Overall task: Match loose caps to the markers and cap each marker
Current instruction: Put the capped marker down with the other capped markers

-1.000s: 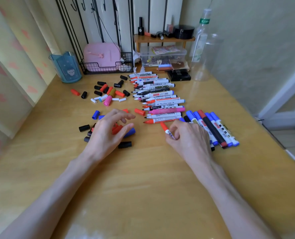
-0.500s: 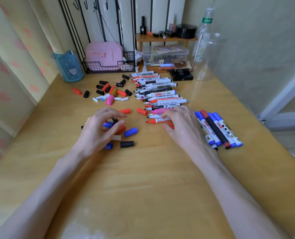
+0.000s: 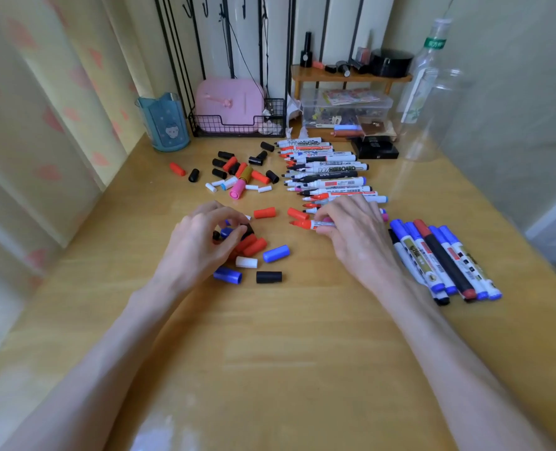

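The left hand [image 3: 205,245] reaches in from the near left, its forearm low over the table [image 3: 286,353]. It is palm down, with the fingers curled over the near pile of caps [image 3: 253,247]. Its thumb and forefinger are drawn narrowly around a dark cap [image 3: 249,229] at the pile's far edge, but whether that cap is actually gripped cannot be told.

The right hand [image 3: 354,236] comes in from the near right and pinches the barrel of an uncapped red marker [image 3: 309,224]. The marker lies roughly level with its tip pointing left, at the near end of the row of uncapped markers [image 3: 328,172] that runs toward the far side of the table. Two loose red caps [image 3: 264,212] lie between the hands, just far of the red marker's tip. At the near-right edge of the pile lie a blue cap [image 3: 276,253], a white cap [image 3: 246,262] and a lone black cap [image 3: 269,277].

Just right of the right hand, a set of capped markers [image 3: 445,258] lies side by side. A second scatter of caps [image 3: 237,172] lies left of the marker row's far end.

At the far left stands a blue cup [image 3: 164,125], its inside hidden. Beside it, a wire basket [image 3: 237,129] holds a pink case [image 3: 229,99]. A clear box [image 3: 345,107] sits under a small wooden shelf [image 3: 351,77]; it holds small items too blurred to name. A clear bottle [image 3: 429,79] stands at the far right.
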